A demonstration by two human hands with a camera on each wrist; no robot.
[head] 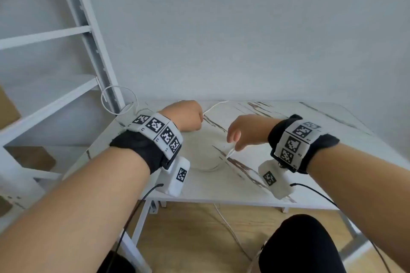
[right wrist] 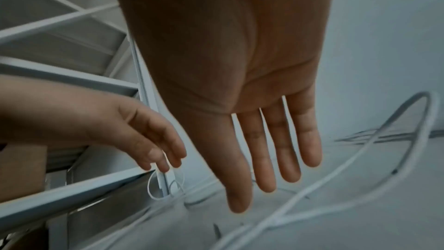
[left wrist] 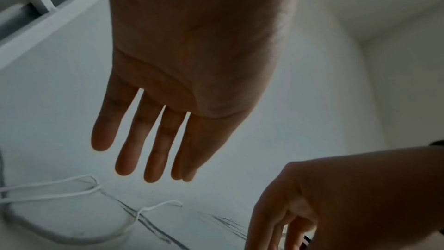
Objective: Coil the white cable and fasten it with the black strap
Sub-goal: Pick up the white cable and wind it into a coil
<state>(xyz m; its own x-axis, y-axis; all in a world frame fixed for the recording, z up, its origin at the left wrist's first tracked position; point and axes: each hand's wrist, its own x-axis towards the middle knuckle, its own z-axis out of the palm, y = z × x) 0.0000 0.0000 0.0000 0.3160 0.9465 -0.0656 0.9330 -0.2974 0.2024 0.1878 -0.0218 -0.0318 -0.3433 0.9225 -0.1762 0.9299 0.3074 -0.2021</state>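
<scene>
The white cable (head: 206, 169) lies in loose curves on the white marbled table (head: 310, 175); one loop (head: 117, 100) rises at the back left corner. My left hand (head: 188, 118) hovers over the back of the table with straight fingers (left wrist: 158, 149) and holds nothing. My right hand (head: 238, 134) hangs at the middle, fingers (right wrist: 264, 149) straight and spread above a cable strand (right wrist: 360, 161). A cable end (head: 230, 153) sits just below its fingertips. A small dark bit (left wrist: 306, 239) shows by the right fingers; I cannot tell whether it is the black strap.
A white metal shelf rack (head: 88, 29) stands against the table's left side, with a brown box (head: 31, 157) low in it. A white strand (head: 230, 232) trails over the wooden floor below the front edge. My knee (head: 306, 248) in black is at the bottom.
</scene>
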